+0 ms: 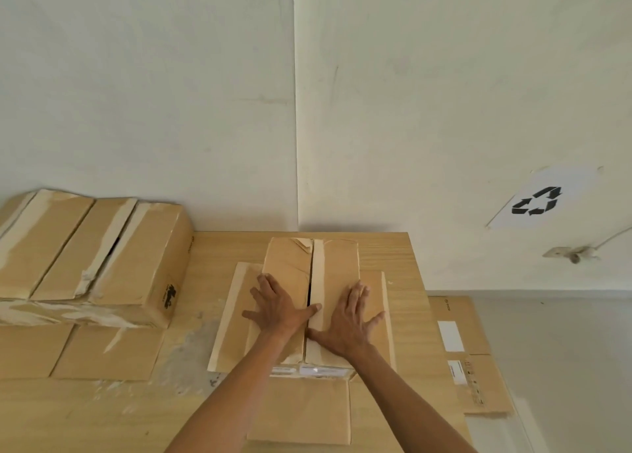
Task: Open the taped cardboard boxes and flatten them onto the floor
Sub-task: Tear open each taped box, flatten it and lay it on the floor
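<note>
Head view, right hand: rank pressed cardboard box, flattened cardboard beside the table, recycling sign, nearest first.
1. cardboard box: under the right hand, touching.
2. flattened cardboard: right of the table, lower.
3. recycling sign: on the wall, upper right.

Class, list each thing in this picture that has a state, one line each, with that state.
Middle box: top seam split, side flaps spread out.
Left hand: open, pressing flat on the middle box.
Right hand: open, pressing flat on the middle box.
Left box: not flattened, tape peeling, seam gaping.
Floor cardboard: flattened, lying on the floor.
</note>
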`<action>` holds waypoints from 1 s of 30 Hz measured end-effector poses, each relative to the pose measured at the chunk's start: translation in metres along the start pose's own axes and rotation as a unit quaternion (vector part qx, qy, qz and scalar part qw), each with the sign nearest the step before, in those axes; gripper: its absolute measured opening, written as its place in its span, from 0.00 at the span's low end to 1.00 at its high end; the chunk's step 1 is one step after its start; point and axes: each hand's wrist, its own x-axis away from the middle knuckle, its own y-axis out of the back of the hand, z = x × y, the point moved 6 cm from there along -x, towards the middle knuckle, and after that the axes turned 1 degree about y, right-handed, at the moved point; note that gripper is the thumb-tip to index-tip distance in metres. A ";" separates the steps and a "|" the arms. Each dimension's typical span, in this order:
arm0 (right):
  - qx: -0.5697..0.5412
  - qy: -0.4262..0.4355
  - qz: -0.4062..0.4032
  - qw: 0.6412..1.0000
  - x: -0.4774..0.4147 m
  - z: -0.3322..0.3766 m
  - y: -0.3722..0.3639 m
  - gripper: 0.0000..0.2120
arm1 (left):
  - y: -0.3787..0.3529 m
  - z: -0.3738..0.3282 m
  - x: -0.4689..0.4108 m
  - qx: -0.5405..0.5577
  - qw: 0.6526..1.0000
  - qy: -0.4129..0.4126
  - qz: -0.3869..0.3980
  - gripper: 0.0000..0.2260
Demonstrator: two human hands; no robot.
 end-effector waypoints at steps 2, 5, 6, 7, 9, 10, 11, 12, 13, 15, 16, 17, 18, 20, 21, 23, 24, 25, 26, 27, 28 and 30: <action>0.013 0.018 0.002 1.000 0.007 0.004 -0.008 0.69 | 0.004 -0.003 0.002 0.000 1.000 -0.004 0.008 0.63; 0.011 0.027 0.003 1.000 0.012 0.008 -0.016 0.66 | 0.022 -0.006 0.008 0.092 0.994 -0.028 0.057 0.48; -0.001 0.025 0.006 1.000 0.012 0.009 -0.015 0.65 | 0.035 -0.006 0.010 0.151 0.984 -0.051 0.077 0.39; -0.017 0.019 0.008 1.000 0.011 0.009 -0.013 0.63 | 0.051 -0.004 0.014 0.219 0.968 -0.080 0.091 0.26; -0.048 0.006 0.008 0.999 0.009 0.006 -0.003 0.59 | 0.079 0.012 0.012 0.352 0.929 -0.082 0.077 0.07; -0.066 0.001 0.004 0.998 0.009 0.004 0.003 0.55 | 0.088 0.028 0.008 0.399 0.913 -0.059 0.059 0.07; -0.088 0.004 -0.005 0.996 0.007 0.002 0.009 0.52 | 0.093 0.047 0.003 0.430 0.901 -0.032 0.037 0.07; -0.114 0.019 -0.022 0.993 0.007 -0.001 0.017 0.48 | 0.095 0.065 -0.001 0.435 0.900 -0.011 0.009 0.06; -0.150 0.042 -0.040 0.987 0.010 -0.002 0.027 0.44 | 0.091 0.081 -0.006 0.409 0.912 0.004 -0.019 0.08; -0.255 0.086 -0.082 0.960 0.018 -0.009 0.050 0.36 | 0.077 0.106 -0.018 0.279 0.957 0.020 -0.080 0.21; -0.314 0.090 -0.106 0.939 0.022 -0.017 0.062 0.31 | 0.068 0.112 -0.022 0.199 0.973 0.021 -0.114 0.28; -0.370 0.088 -0.134 0.915 0.025 -0.029 0.075 0.25 | 0.060 0.111 -0.022 0.128 0.980 0.003 -0.153 0.33; -0.417 0.080 -0.160 0.891 0.028 -0.041 0.087 0.20 | 0.056 0.104 -0.017 0.075 0.978 -0.033 -0.191 0.35; -0.505 0.031 -0.183 0.843 0.027 -0.076 0.094 0.11 | 0.053 0.074 0.004 0.021 0.956 -0.125 -0.264 0.36; -0.552 -0.005 -0.175 0.816 0.026 -0.095 0.090 0.09 | 0.052 0.056 0.015 0.017 0.944 -0.170 -0.282 0.36; -0.616 -0.071 -0.140 0.772 0.022 -0.133 0.070 0.11 | 0.040 0.021 0.029 0.022 0.931 -0.265 -0.250 0.34; -0.619 -0.098 -0.127 0.769 0.019 -0.149 0.058 0.12 | 0.030 0.006 0.030 0.011 0.933 -0.301 -0.197 0.32; -0.606 -0.124 -0.122 0.776 0.016 -0.162 0.047 0.13 | 0.017 -0.007 0.029 -0.018 0.938 -0.319 -0.134 0.30; -0.586 -0.150 -0.119 0.787 0.015 -0.170 0.037 0.13 | 0.004 -0.014 0.026 -0.065 0.944 -0.312 -0.083 0.29; -0.565 -0.174 -0.116 0.798 0.012 -0.177 0.027 0.13 | -0.004 -0.017 0.023 -0.105 0.949 -0.294 -0.054 0.29; -0.541 -0.193 -0.112 0.811 0.009 -0.180 0.019 0.14 | -0.005 -0.018 0.022 -0.121 0.951 -0.281 -0.056 0.28; -0.488 -0.212 -0.110 0.839 0.005 -0.181 0.011 0.17 | 0.010 -0.021 0.024 -0.068 0.944 -0.290 -0.138 0.22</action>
